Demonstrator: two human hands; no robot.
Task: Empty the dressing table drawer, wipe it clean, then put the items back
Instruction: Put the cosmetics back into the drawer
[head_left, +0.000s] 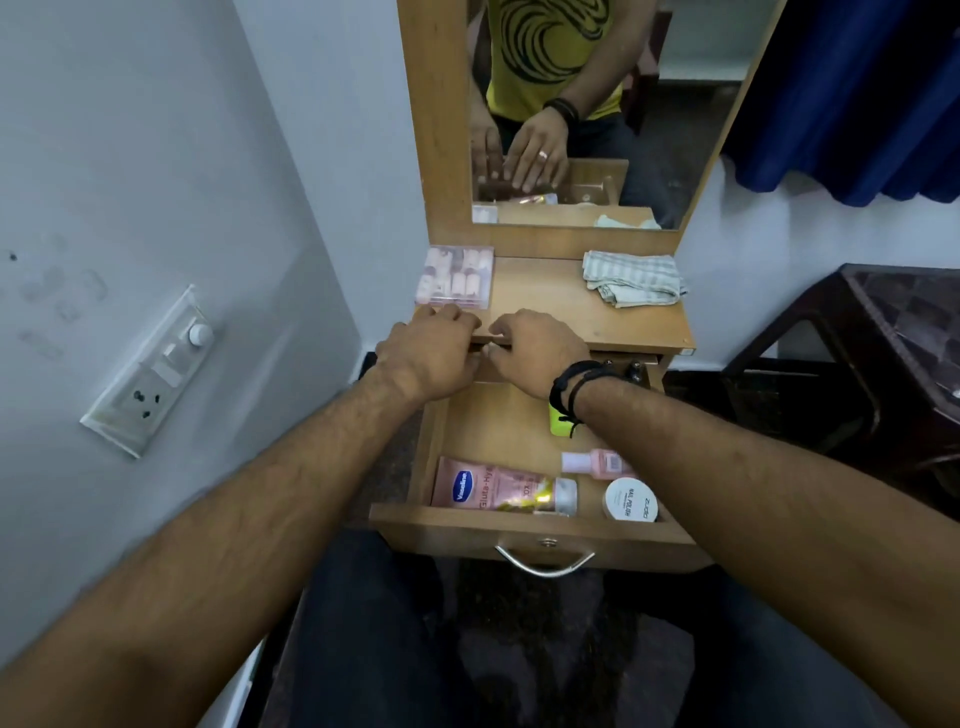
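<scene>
The drawer (519, 530) of the dressing table (597, 317) stands pulled out. In it lie a pink Vaseline tube (498, 488), a small pink bottle (592, 461), a white nail-polish-remover jar (629, 500) and a yellow-green item (558, 418) partly under my wrist. Both hands meet at the tabletop's front edge. My right hand (535, 348) pinches a slim pale pink item (496, 340) between thumb and fingers. My left hand (431, 353) rests its fingers on the tabletop beside it. A clear box of pink pieces (456, 276) and a folded striped cloth (631, 278) lie on the tabletop.
A mirror (597, 104) stands behind the tabletop and reflects my hands. A wall with a switch panel (156, 371) is close on the left. A dark table (883, 353) stands at the right, with a blue curtain (857, 93) above it. My knees are under the drawer.
</scene>
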